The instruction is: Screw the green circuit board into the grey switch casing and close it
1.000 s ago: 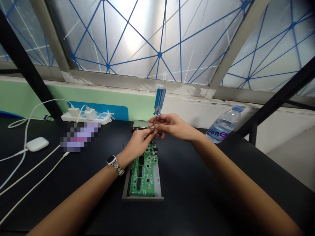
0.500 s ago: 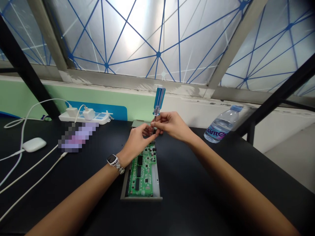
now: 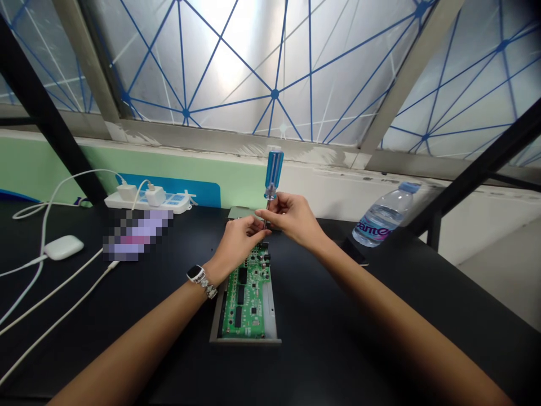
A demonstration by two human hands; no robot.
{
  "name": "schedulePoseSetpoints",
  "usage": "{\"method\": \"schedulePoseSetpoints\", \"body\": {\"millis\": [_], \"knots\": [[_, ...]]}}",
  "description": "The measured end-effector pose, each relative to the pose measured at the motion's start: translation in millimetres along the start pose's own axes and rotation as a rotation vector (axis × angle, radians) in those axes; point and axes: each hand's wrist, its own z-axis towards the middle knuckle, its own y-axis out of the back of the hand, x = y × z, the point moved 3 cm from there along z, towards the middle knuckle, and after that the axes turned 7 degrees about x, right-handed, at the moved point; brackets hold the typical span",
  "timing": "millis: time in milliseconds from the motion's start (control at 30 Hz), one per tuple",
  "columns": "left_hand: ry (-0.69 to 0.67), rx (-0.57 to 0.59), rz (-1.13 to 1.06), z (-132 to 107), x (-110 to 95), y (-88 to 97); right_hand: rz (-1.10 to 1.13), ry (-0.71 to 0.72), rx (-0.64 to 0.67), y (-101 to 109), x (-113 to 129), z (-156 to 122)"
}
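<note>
Blue-handled screwdriver [image 3: 274, 169] stands upright, its shaft pinched by the right hand's [image 3: 291, 217] nearly closed fingers, with the left hand's [image 3: 240, 242] fingertips closed around its lower end, tip hidden, just above a green circuit board [image 3: 247, 299] in a metal tray [image 3: 245, 340].

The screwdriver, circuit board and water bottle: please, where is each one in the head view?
Screwdriver [image 3: 274, 168], head view, blue handle.
Circuit board [image 3: 249, 301], head view, middle of the green board.
Water bottle [image 3: 381, 221], head view, clear body.
</note>
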Motion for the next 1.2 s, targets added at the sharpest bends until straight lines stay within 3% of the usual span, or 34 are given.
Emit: {"method": "schedulePoseSetpoints", "body": {"millis": [200,467,600,867,1200], "knots": [[0.028,0.14,-0.146,0,3,-1.4,0.191,-0.058,0.206,6,5,2],[-0.039,0.245,-0.124,1,1,-6.1,0.272,-0.085,0.353,15,7,1],[-0.054,0.225,-0.09,-1,-4,-5.1,0.218,-0.086,0.308,15,8,1],[-0.042,0.002,0.159,0,-10,-1.8,0.213,-0.063,0.192,11,11,0],[-0.027,-0.049,0.159,2,-7,-0.6,-0.001,-0.012,-0.052,4,9,-1]]}}
